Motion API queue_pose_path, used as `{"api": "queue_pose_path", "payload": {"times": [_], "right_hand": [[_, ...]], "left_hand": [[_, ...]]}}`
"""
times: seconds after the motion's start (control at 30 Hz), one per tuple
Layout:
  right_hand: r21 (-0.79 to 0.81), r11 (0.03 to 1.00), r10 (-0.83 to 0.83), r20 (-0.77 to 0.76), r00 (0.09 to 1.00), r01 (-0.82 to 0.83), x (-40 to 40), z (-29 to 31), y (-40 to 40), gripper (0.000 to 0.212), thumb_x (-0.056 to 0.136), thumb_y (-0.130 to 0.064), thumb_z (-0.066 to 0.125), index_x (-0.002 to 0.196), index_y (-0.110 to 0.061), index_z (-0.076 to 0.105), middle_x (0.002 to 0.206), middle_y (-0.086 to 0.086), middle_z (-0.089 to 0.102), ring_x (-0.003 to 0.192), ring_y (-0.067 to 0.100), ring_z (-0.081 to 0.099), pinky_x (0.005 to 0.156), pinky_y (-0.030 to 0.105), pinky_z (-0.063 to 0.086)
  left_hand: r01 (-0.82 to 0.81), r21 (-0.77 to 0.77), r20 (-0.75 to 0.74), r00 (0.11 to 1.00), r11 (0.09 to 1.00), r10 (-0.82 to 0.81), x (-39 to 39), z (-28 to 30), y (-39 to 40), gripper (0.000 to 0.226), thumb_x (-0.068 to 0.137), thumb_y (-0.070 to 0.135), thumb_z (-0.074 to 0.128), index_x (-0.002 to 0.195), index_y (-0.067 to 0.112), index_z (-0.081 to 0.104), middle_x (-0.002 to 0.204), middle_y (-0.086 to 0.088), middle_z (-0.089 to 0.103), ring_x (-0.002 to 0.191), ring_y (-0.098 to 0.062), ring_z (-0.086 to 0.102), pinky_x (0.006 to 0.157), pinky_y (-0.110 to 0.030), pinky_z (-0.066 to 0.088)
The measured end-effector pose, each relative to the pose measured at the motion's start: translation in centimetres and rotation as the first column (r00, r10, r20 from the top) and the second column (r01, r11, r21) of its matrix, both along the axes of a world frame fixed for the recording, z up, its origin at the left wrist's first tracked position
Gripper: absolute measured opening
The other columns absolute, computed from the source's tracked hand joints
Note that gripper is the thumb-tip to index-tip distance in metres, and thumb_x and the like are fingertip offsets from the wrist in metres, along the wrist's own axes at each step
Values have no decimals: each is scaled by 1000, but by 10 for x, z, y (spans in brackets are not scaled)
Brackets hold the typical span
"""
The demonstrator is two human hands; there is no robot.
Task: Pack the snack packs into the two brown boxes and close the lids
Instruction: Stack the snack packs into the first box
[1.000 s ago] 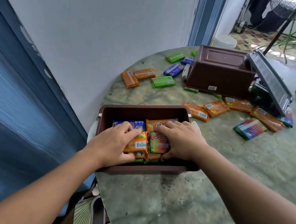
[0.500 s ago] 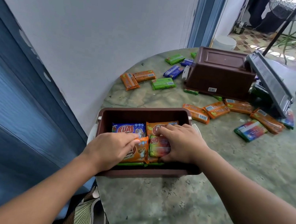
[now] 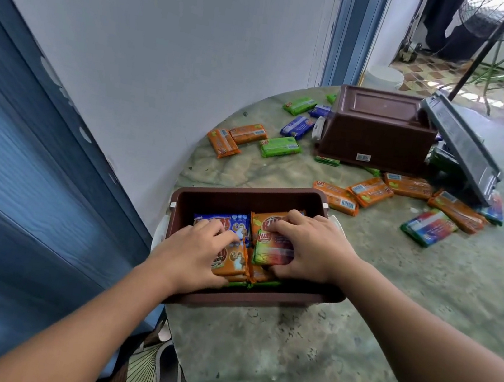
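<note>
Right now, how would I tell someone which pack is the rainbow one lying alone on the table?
Start at the upside-down brown box at the table's far side, then follow the row of orange packs in front of it rightward. Just nearer lies the rainbow pack, the only loose striped red, blue and green one, apart from the orange ones.

Round mottled green table [image 3: 366, 355] with two brown boxes [image 3: 377, 134], scattered snack packs [image 3: 280, 147], two dark lids [image 3: 466, 151].

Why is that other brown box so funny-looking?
The far brown plastic box lies upside down on the round green marbled table, its grey lid propped slanting against it. Snack packs, such as an orange one, lie scattered around it.
</note>
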State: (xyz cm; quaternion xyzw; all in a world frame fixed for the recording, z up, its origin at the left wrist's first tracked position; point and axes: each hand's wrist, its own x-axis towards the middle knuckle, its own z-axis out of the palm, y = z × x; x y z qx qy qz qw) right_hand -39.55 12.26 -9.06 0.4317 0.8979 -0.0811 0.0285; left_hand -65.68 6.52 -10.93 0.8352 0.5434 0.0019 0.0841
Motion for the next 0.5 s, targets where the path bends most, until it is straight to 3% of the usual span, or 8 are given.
{"api": "queue_pose_path", "payload": {"times": [0.23, 0.37, 0.5], "right_hand": [[15, 1000, -7, -115, 993, 8, 1, -2, -4, 77, 76, -75, 57, 144, -41, 49, 133, -12, 60, 105, 17, 64, 89, 31, 43], [35, 999, 25, -190, 982, -19, 2, -3, -5, 45, 92, -65, 49, 129, -40, 57, 113, -11, 71, 90, 15, 68, 69, 28, 44], [14, 1000, -9, -260, 966, 13, 5, -4, -6, 40, 105, -54, 39, 134, -32, 57, 113, -8, 73, 97, 17, 68, 75, 38, 54]], "left_hand": [[63, 27, 91, 994, 998, -65, -2, -5, 2, 67, 82, 58, 75, 141, 32, 56, 117, 12, 52, 110, -11, 50, 92, -36, 49], [74, 46, 72, 994, 996, -77, 0, -5, 4, 66, 81, 59, 75, 138, 31, 59, 117, 10, 53, 110, -13, 50, 93, -36, 48], [39, 32, 119, 992, 999, -43, -1, -4, 2, 65, 80, 62, 74, 137, 33, 60, 116, 14, 52, 110, -9, 49, 91, -35, 50]]}}
